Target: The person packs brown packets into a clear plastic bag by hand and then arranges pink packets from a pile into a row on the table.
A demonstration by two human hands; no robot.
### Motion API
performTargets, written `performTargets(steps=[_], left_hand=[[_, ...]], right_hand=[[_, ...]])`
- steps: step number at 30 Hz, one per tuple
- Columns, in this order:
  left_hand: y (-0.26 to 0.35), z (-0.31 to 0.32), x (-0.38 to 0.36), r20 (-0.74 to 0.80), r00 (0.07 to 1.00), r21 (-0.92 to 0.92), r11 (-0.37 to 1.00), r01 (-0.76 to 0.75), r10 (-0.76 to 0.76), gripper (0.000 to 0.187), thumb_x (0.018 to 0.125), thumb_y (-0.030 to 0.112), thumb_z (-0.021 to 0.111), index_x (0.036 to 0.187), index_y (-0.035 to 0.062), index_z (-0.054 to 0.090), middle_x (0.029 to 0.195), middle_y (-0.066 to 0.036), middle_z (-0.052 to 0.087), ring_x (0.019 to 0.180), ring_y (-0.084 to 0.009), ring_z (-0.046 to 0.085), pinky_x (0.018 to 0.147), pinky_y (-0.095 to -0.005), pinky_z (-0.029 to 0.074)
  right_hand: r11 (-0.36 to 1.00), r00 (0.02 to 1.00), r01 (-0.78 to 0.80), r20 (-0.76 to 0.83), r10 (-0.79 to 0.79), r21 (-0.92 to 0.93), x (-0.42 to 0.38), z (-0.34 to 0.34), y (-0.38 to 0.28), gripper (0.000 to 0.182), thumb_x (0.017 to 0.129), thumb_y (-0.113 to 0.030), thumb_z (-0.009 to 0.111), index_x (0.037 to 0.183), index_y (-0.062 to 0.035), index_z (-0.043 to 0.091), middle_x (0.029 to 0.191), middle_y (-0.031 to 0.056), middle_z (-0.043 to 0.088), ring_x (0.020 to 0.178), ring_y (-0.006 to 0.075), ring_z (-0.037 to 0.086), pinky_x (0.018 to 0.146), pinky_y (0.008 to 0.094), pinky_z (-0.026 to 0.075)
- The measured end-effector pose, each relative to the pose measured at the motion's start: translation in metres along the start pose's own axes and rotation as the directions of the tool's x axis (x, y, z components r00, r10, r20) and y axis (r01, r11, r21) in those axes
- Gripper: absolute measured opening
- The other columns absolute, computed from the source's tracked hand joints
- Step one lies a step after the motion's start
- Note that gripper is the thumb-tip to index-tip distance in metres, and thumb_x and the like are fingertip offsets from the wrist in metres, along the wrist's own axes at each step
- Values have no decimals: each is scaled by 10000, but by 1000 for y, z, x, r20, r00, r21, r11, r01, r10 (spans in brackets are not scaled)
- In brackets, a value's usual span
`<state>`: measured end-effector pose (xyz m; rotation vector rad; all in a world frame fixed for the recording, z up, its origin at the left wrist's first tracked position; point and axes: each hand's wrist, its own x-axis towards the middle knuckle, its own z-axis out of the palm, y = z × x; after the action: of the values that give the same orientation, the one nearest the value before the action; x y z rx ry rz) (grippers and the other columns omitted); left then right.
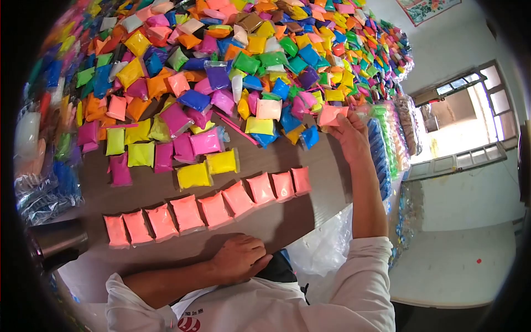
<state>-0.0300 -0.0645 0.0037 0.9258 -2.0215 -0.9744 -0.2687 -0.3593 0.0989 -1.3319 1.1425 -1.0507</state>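
Note:
My right hand (pixel 352 135) reaches to the right side of the pile, its fingers closed on a salmon-pink packet (pixel 332 115). My left hand (pixel 241 259) rests at the near table edge, fingers curled in, and no object shows in it. Just beyond the left hand, several salmon-pink packets (pixel 186 212) lie side by side in a slanting row across the brown table (pixel 149 185). Two yellow packets (pixel 194 176) lie behind that row. A big heap of small soft packets (pixel 221 77) in many colours covers the far part of the table.
A dark shiny cylinder (pixel 60 242) stands at the left table edge. Clear bags of blue, green and pink packets (pixel 381 141) line the right side. Clear plastic (pixel 326 246) hangs by the near right edge. Behind on the right is an open window (pixel 451 119).

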Motion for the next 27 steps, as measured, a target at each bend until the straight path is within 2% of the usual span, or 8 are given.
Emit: performTargets(steps=[3, 7, 10, 13, 16, 19, 23, 27], left_hand=[[0, 4, 1, -121, 992, 36, 999, -33, 37, 275, 906, 245, 647, 720, 64, 557, 776, -92, 581, 743, -287, 618, 713, -412, 517], [-2, 5, 1, -96, 995, 72, 997, -27, 34, 254, 894, 237, 657, 732, 59, 577, 785, -88, 587, 764, -278, 620, 722, -405, 517], [-1, 6, 0, -64, 998, 58, 998, 2, 2, 216, 893, 232, 647, 780, 48, 630, 817, -92, 602, 817, -275, 630, 760, -402, 522], [1, 5, 3, -85, 996, 48, 999, 3, 2, 189, 888, 223, 653, 803, 54, 654, 817, -85, 606, 812, -266, 630, 762, -400, 521], [1, 2, 3, -64, 998, 69, 998, 12, -8, 170, 883, 217, 659, 817, 61, 665, 820, -75, 609, 805, -261, 628, 758, -395, 520], [2, 4, 5, -84, 996, 65, 998, 12, -6, 170, 872, 208, 674, 788, 63, 645, 813, -69, 609, 778, -264, 623, 738, -393, 515], [1, 7, 6, -122, 993, 55, 998, 0, 7, 209, 854, 195, 696, 723, 64, 601, 803, -74, 612, 735, -273, 616, 713, -396, 510], [4, 2, 7, -74, 997, 67, 998, 17, -12, 213, 859, 192, 695, 722, 60, 599, 812, -73, 618, 740, -277, 619, 713, -404, 512]], right_hand=[[993, 991, -68, 123, 56, 97, 2, -11, 16, 205, 983, -164, 592, 1159, -79, 655, 1029, 40, 712, 892, 147, 688, 803, 334, 551], [971, 977, -131, 193, 93, 198, -1, -38, 41, 241, 962, -113, 571, 1189, -80, 646, 1007, 34, 706, 862, 145, 681, 781, 332, 539], [989, 979, -144, 144, 147, -33, -25, -39, 31, 286, 944, -113, 570, 1215, -58, 645, 992, 19, 690, 865, 124, 661, 776, 316, 525], [887, 939, -151, 218, 267, -437, -49, -52, 32, 315, 937, -114, 598, 1235, -22, 638, 984, 2, 669, 881, 85, 625, 769, 273, 512], [820, 911, -115, 269, 312, -560, -75, -37, 30, 329, 895, -74, 664, 1218, -12, 662, 926, -12, 665, 803, 59, 589, 698, 233, 479], [785, 966, 24, 216, 141, -619, -79, -49, 61, 334, 881, -56, 704, 1205, 9, 658, 935, 0, 659, 802, 50, 581, 694, 224, 482], [838, 998, 68, 21, -67, -541, -91, -53, 67, 293, 883, -82, 725, 1160, -1, 673, 945, 17, 655, 792, 69, 595, 690, 230, 491], [815, 992, 118, 40, -115, -567, -114, -45, 68, 288, 882, -90, 731, 1154, -12, 678, 1058, 40, 655, 851, 91, 618, 718, 230, 510]])
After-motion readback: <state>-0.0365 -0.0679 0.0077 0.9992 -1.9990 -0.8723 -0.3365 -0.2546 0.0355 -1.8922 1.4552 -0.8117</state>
